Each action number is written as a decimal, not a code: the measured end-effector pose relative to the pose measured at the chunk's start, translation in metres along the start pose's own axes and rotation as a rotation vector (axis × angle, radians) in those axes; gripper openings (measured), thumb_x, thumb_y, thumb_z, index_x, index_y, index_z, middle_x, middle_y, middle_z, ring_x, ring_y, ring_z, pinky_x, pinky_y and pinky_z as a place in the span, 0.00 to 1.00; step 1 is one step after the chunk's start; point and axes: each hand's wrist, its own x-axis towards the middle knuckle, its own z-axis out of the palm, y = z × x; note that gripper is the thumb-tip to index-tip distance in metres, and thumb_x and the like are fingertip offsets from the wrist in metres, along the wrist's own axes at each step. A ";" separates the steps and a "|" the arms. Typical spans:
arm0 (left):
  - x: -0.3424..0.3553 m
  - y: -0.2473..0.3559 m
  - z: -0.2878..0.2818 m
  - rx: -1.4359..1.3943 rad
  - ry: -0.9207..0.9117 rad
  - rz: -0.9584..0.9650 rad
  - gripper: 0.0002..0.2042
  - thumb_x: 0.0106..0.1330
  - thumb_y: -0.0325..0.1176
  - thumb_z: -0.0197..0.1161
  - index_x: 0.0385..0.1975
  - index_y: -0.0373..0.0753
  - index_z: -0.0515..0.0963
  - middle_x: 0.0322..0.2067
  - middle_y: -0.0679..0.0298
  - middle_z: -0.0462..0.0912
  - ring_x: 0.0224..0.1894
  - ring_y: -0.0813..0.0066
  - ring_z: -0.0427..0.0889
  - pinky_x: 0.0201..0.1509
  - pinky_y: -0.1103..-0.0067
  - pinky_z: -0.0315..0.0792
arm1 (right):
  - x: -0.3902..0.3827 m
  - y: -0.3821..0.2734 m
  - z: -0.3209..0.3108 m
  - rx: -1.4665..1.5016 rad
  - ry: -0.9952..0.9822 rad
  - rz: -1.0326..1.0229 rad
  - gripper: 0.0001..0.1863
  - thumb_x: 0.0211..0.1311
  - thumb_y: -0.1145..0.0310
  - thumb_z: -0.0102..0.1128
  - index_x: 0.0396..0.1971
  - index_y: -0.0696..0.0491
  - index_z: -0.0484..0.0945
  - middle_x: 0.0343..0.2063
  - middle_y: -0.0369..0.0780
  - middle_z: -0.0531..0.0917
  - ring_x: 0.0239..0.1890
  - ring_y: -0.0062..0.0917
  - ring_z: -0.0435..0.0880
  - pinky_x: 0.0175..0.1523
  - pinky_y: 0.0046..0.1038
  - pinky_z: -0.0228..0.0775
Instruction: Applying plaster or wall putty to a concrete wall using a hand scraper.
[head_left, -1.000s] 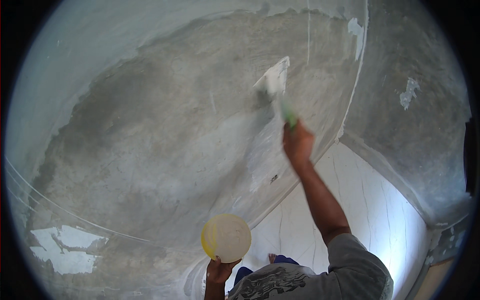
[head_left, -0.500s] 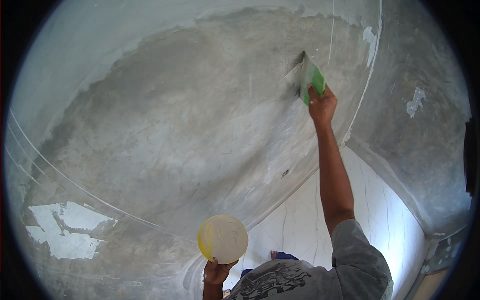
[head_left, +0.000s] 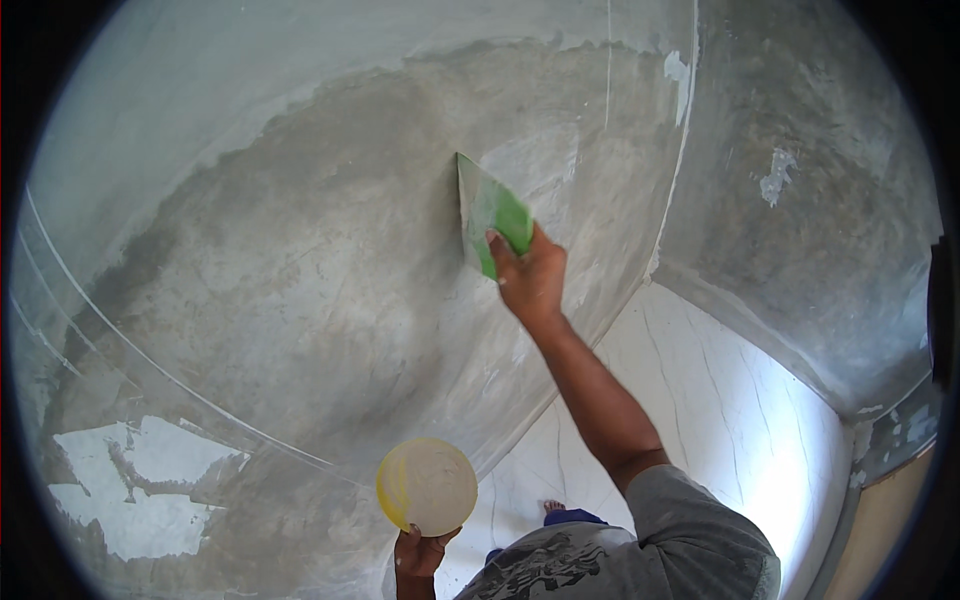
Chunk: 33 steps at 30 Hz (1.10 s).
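My right hand [head_left: 535, 272] grips a green-handled putty knife [head_left: 487, 215] with a wide, pale blade. Its blade edge rests against the grey plastered wall [head_left: 300, 240], near the middle of a darker patch. To the right of the blade a lighter, smeared streak shows on the plaster. Low in the view, my left hand [head_left: 422, 550] holds up a round yellow bowl [head_left: 428, 487] from below. Pale, smooth paste coats most of the bowl's inside, leaving a yellow rim at its left.
White filler patches [head_left: 150, 480] mark the wall at the lower left. A second grey wall [head_left: 800, 220] meets this one at a corner on the right. Below lies a pale tiled floor [head_left: 690, 380] with dark veins, and a bare foot [head_left: 553, 506] stands on it.
My right hand has swept the putty knife left and slightly down across the wall, leaving a lighter smear behind it. The bowl has barely moved. The view has shifted a little.
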 end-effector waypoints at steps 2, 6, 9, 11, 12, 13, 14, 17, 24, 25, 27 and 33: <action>-0.001 0.002 0.000 0.015 -0.012 -0.001 0.35 0.66 0.36 0.65 0.69 0.34 0.55 0.66 0.46 0.63 0.66 0.42 0.68 0.65 0.49 0.71 | 0.029 0.009 -0.020 0.189 0.021 0.135 0.13 0.59 0.73 0.68 0.42 0.62 0.82 0.32 0.41 0.87 0.34 0.19 0.82 0.39 0.27 0.75; -0.013 -0.005 -0.003 0.029 -0.024 0.019 0.36 0.67 0.38 0.65 0.70 0.35 0.55 0.67 0.47 0.63 0.66 0.46 0.69 0.63 0.50 0.73 | 0.136 0.047 -0.068 0.335 0.300 0.103 0.08 0.59 0.75 0.65 0.37 0.63 0.82 0.28 0.41 0.86 0.27 0.22 0.81 0.35 0.26 0.73; -0.021 -0.014 -0.006 0.021 0.018 0.052 0.35 0.67 0.37 0.65 0.70 0.35 0.55 0.67 0.48 0.62 0.67 0.45 0.68 0.64 0.49 0.72 | 0.195 0.076 -0.068 -0.044 0.384 -0.154 0.09 0.60 0.72 0.63 0.38 0.58 0.83 0.28 0.46 0.85 0.25 0.31 0.83 0.33 0.32 0.74; -0.025 -0.022 -0.013 -0.003 0.028 0.074 0.34 0.67 0.37 0.65 0.69 0.36 0.56 0.67 0.48 0.63 0.67 0.46 0.68 0.64 0.48 0.72 | 0.206 0.090 -0.045 -0.567 0.241 -0.101 0.10 0.60 0.71 0.61 0.40 0.54 0.84 0.26 0.49 0.84 0.26 0.41 0.84 0.33 0.39 0.75; -0.024 -0.024 -0.014 -0.027 0.046 0.097 0.34 0.67 0.37 0.65 0.69 0.36 0.56 0.67 0.48 0.63 0.67 0.46 0.67 0.64 0.48 0.72 | 0.192 0.086 -0.024 -0.660 0.183 -0.097 0.11 0.59 0.70 0.62 0.42 0.53 0.83 0.25 0.48 0.84 0.26 0.42 0.84 0.32 0.41 0.75; -0.021 -0.023 -0.012 -0.022 0.048 0.105 0.34 0.67 0.37 0.65 0.69 0.36 0.56 0.67 0.48 0.63 0.67 0.46 0.67 0.64 0.48 0.72 | 0.165 0.077 0.001 -0.748 0.120 -0.090 0.12 0.59 0.70 0.63 0.43 0.52 0.83 0.24 0.47 0.84 0.25 0.43 0.84 0.32 0.42 0.75; -0.022 -0.024 -0.009 -0.019 0.061 0.123 0.34 0.67 0.37 0.64 0.69 0.36 0.56 0.67 0.48 0.63 0.67 0.46 0.68 0.64 0.48 0.72 | 0.129 0.064 0.016 -0.635 0.120 -0.223 0.13 0.59 0.69 0.64 0.45 0.50 0.83 0.22 0.47 0.84 0.24 0.43 0.84 0.31 0.42 0.75; -0.016 -0.028 -0.004 -0.024 0.071 0.148 0.34 0.67 0.37 0.64 0.70 0.36 0.56 0.67 0.48 0.63 0.66 0.46 0.68 0.64 0.48 0.72 | 0.077 0.035 0.001 -0.392 0.064 -0.371 0.15 0.59 0.67 0.66 0.47 0.49 0.82 0.19 0.46 0.82 0.22 0.42 0.83 0.29 0.40 0.74; 0.003 -0.035 0.016 -0.059 0.007 0.129 0.34 0.67 0.37 0.65 0.70 0.36 0.56 0.67 0.48 0.63 0.66 0.46 0.69 0.64 0.48 0.72 | 0.231 0.111 -0.078 -0.459 0.335 -0.080 0.12 0.61 0.61 0.64 0.32 0.55 0.82 0.23 0.50 0.83 0.28 0.44 0.84 0.35 0.42 0.72; 0.000 -0.036 0.013 -0.061 0.008 0.143 0.34 0.67 0.37 0.65 0.70 0.36 0.56 0.67 0.48 0.63 0.66 0.46 0.69 0.64 0.48 0.72 | 0.234 0.114 -0.077 -0.447 0.328 -0.083 0.12 0.61 0.61 0.64 0.32 0.55 0.82 0.23 0.50 0.83 0.28 0.44 0.84 0.35 0.42 0.72; -0.010 -0.043 0.005 -0.052 0.015 0.192 0.34 0.67 0.37 0.64 0.69 0.35 0.55 0.67 0.48 0.63 0.66 0.46 0.69 0.64 0.48 0.72 | 0.234 0.107 -0.073 -0.281 0.169 -0.026 0.13 0.56 0.60 0.68 0.33 0.54 0.84 0.25 0.48 0.84 0.28 0.42 0.84 0.36 0.40 0.74; -0.023 -0.040 -0.005 -0.044 0.055 0.198 0.35 0.67 0.37 0.64 0.70 0.35 0.55 0.67 0.47 0.63 0.66 0.45 0.68 0.64 0.48 0.71 | 0.156 0.039 -0.029 -0.085 0.099 -0.086 0.09 0.54 0.68 0.71 0.34 0.54 0.85 0.22 0.48 0.83 0.22 0.36 0.82 0.32 0.33 0.72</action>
